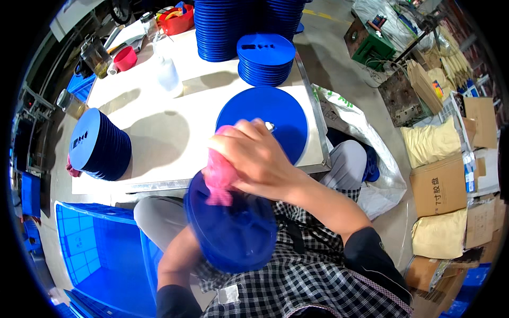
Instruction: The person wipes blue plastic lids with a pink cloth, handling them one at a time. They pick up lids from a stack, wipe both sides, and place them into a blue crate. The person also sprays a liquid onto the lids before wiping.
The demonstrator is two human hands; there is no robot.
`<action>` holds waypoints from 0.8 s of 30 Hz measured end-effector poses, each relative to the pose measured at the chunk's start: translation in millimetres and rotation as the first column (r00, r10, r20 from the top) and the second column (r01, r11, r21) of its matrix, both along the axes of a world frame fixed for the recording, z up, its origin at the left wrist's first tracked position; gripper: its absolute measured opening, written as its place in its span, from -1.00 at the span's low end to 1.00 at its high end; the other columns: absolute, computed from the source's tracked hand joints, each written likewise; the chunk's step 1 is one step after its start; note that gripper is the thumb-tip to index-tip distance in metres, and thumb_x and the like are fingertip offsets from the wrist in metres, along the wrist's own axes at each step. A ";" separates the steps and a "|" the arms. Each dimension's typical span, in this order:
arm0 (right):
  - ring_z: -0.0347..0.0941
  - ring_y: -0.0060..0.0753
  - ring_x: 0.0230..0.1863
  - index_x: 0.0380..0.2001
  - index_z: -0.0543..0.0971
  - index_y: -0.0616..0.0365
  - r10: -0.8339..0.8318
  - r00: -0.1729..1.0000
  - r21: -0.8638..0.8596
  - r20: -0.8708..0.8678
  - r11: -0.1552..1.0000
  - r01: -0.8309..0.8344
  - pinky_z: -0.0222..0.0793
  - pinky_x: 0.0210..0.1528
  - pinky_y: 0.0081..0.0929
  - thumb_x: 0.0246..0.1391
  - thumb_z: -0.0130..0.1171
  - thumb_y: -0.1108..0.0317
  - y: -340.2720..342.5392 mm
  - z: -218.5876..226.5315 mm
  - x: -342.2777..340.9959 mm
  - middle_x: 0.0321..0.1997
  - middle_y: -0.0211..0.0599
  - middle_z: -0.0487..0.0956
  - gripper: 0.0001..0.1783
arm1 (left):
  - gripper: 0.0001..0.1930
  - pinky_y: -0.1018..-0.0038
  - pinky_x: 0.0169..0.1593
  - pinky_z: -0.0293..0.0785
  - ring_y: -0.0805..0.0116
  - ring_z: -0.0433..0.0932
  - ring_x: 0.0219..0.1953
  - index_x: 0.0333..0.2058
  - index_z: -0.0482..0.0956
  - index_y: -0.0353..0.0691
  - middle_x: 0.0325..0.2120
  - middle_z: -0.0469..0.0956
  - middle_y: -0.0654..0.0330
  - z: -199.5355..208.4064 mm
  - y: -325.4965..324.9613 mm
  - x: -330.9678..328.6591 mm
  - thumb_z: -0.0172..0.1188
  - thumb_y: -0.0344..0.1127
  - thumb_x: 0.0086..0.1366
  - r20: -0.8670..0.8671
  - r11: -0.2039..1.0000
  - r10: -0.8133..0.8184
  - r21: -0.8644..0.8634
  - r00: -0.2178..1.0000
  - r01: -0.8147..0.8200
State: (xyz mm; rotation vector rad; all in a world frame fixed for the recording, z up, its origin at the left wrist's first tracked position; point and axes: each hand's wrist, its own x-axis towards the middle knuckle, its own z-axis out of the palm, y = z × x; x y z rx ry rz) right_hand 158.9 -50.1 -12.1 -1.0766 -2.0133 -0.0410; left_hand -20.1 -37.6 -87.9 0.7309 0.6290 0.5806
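My right hand (257, 156) grips a pink cloth (218, 177) and presses it onto a round blue plastic disc (233, 230) held over my lap. My left hand is hidden under that disc; only its forearm (175, 259) shows, so it seems to support the disc from below. A second blue disc (265, 119) lies flat on the white table (154, 138) just beyond my right hand.
Stacks of blue discs stand at the table's far side (265, 58), (220, 26) and left edge (101, 146). A clear squeeze bottle (168, 74), a red cup (125, 57) and a red bowl (177, 21) sit at the back. A blue crate (95, 249) is at my left; cardboard boxes (440, 185) are at right.
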 end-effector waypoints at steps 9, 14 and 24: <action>0.58 -0.22 -0.22 -0.26 0.58 0.06 -0.183 0.980 0.181 0.075 0.969 0.167 0.55 -0.19 -0.34 0.12 0.39 0.16 47.1 -23.7 -4.8 -0.28 -0.29 0.63 -0.74 | -0.84 0.61 -0.02 0.48 0.56 0.56 -0.13 -0.15 0.61 -0.26 -0.24 0.57 0.28 21.3 -8.9 18.4 0.22 -0.57 0.31 -0.070 0.899 0.221 0.402 0.973 -0.175; 0.59 -0.09 -0.16 -0.15 0.55 0.16 -0.532 0.832 -0.163 -0.155 0.845 0.510 0.56 -0.10 -0.14 0.15 0.36 0.12 107.5 0.4 57.2 -0.18 -0.06 0.65 -0.63 | -0.86 0.61 -0.01 0.48 0.55 0.54 -0.19 -0.17 0.63 -0.30 -0.26 0.58 0.31 18.8 -8.5 0.1 0.23 -0.52 0.30 -0.065 0.999 0.024 0.041 0.998 -0.021; 0.57 -0.29 -0.26 -0.25 0.58 0.03 -0.334 0.938 0.301 -0.087 0.889 0.345 0.56 -0.20 -0.36 0.04 0.42 0.37 3.6 -33.8 78.4 -0.29 -0.30 0.59 -0.77 | -0.91 0.57 -0.01 0.49 0.51 0.59 -0.18 -0.25 0.62 -0.27 -0.28 0.60 0.25 33.7 21.7 0.5 0.27 -0.46 0.26 -0.043 0.980 0.118 0.168 0.992 -0.110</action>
